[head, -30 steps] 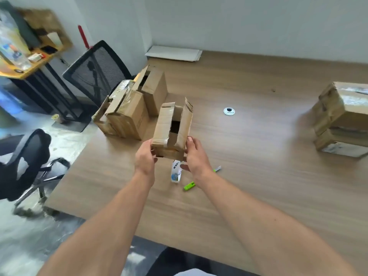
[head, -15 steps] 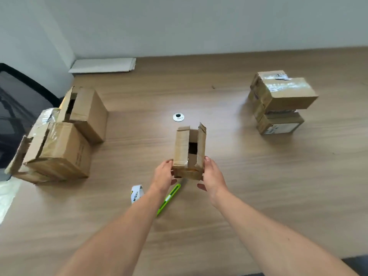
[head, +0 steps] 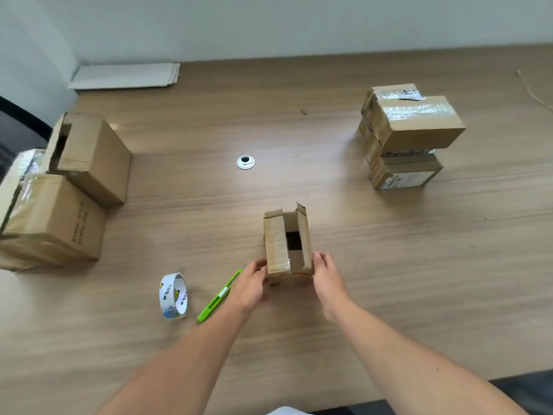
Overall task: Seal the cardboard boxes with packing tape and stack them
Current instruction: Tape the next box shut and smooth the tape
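Note:
A small cardboard box [head: 276, 247] stands on the wooden table [head: 389, 280] in front of me, its top flaps partly apart with a dark gap between them. My left hand [head: 250, 284] grips its near left side and my right hand [head: 327, 278] grips its near right side. A roll of packing tape [head: 173, 295] stands on edge to the left of my left arm. Two taped boxes [head: 410, 136] sit stacked at the far right. Unsealed boxes [head: 86, 154] cluster at the left edge.
A green utility knife [head: 220, 296] lies between the tape roll and my left hand. A round cable grommet [head: 245, 162] sits mid-table. Flat white sheets [head: 125, 75] lie at the far left corner by the wall. A chair back shows at the left edge.
Both hands carried the small box from beside the left group of boxes to the middle of the table and lowered it onto the surface. The view swung right, away from the chairs.

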Available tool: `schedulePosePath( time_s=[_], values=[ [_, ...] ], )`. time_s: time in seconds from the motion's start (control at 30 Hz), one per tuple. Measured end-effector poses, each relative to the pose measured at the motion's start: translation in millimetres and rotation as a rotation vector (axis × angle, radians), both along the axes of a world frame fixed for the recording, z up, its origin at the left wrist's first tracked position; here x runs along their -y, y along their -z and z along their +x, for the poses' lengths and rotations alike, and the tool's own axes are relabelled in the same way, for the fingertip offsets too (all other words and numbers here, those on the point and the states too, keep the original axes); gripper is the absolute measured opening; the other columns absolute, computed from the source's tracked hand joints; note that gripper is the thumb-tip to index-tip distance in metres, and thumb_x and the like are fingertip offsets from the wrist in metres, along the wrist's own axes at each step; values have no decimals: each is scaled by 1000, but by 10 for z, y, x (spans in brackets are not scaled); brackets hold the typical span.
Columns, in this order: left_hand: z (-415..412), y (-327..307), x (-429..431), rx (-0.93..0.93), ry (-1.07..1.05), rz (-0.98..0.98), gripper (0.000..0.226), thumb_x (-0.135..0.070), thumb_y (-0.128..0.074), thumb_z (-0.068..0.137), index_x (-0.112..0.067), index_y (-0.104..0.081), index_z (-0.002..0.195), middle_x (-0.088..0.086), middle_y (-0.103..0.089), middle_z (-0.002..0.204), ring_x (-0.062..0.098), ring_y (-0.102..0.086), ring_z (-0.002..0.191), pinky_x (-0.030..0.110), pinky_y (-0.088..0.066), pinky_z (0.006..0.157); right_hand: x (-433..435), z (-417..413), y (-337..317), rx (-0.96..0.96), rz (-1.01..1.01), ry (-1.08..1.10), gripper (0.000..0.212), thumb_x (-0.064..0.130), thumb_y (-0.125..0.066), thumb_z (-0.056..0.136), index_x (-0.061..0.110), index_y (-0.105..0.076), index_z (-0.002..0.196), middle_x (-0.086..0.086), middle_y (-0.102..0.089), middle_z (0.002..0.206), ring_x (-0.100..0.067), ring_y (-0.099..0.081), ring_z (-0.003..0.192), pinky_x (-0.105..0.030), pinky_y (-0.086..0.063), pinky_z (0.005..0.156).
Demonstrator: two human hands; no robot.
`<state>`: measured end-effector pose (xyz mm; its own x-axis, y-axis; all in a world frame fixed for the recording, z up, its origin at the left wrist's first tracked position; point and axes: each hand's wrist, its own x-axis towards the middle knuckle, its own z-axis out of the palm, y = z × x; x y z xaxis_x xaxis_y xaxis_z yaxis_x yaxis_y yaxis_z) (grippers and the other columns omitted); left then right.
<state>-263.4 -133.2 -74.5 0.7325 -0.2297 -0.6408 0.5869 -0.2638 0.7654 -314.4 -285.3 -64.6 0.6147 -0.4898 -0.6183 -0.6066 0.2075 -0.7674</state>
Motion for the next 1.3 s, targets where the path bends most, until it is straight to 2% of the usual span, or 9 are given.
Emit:
schedulePosePath(
  time_s=[0.17, 0.27, 0.4, 0.47, 0.7, 0.8, 0.93, 1.07, 1.3],
  values=[
    [86, 56, -34, 83, -30, 77, 24, -22, -41, 107, -20, -65, 104, 2, -68, 100, 19, -61, 87, 31, -42, 74, 160, 86, 55, -42, 46, 21, 41, 60, -37, 100, 30, -65, 99, 5, -71, 103, -26, -65, 107, -48, -51, 103],
    [326, 34, -70, 165, -230, 74, 23, -25, -45, 107, -19, -65, 99, 2, -63, 99, 19, -56, 96, 24, -47, 70, 248, 11, 8, -78, 41, 59, 35, 59, -40, 100, 30, -59, 97, -1, -62, 105, -27, -64, 101, -51, -62, 79],
    [696, -142, 84, 193, -246, -36, 42, -37, -36, 109, -21, -49, 146, -9, -52, 140, 9, -44, 129, 35, -42, 102, 242, -199, 21, -102, 237, 23, 30, 46, -39, 107, 21, -55, 104, -10, -54, 97, -24, -63, 79, -40, -59, 58],
    [816, -205, 220, 174, -188, -64, 48, -42, -32, 109, -22, -45, 150, -13, -46, 148, 5, -38, 138, 38, -35, 108, 211, -220, 24, -69, 308, 20, 28, 44, -39, 108, 22, -56, 107, -16, -55, 101, -27, -66, 77, -41, -59, 57],
    [646, -138, 313, 250, -236, -9, 36, -39, -41, 107, -23, -72, 101, -7, -73, 109, 9, -62, 105, 38, -43, 96, 386, -36, -70, 45, 240, 68, 24, 51, -44, 104, 37, -63, 100, -10, -64, 120, -38, -66, 107, -48, -61, 59],
    [387, -150, 246, 243, -303, -20, 36, -36, -40, 108, -22, -73, 100, -6, -74, 105, 9, -64, 104, 35, -45, 90, 563, 76, -52, 46, 186, 43, 34, 63, -47, 96, 37, -68, 102, -2, -70, 115, -29, -67, 110, -59, -60, 80],
    [126, -180, 227, 241, -366, -60, 36, -28, -37, 109, -17, -71, 104, -3, -72, 97, 9, -63, 89, 28, -47, 79, 725, 279, 165, 81, 119, -20, 95, 104, -48, 50, 48, -62, 125, 14, -62, 136, -17, -56, 130, -55, -42, 111],
    [-70, -127, 169, 246, -401, -45, 34, -30, -40, 108, -9, -67, 109, -2, -69, 92, 3, -62, 76, 26, -46, 74, 571, 420, -184, 57, 118, -162, 56, 66, -52, 94, 35, -57, 140, 18, -51, 136, -9, -44, 128, -33, -31, 111],
    [-109, -113, 80, 252, -492, -37, 27, -32, -41, 108, -13, -60, 105, 3, -58, 89, -3, -55, 59, 17, -45, 58, 355, 470, -70, 66, 21, -250, 49, 38, -56, 99, 40, -47, 148, 14, -50, 145, -12, -49, 130, -36, -40, 111]
  ],
)
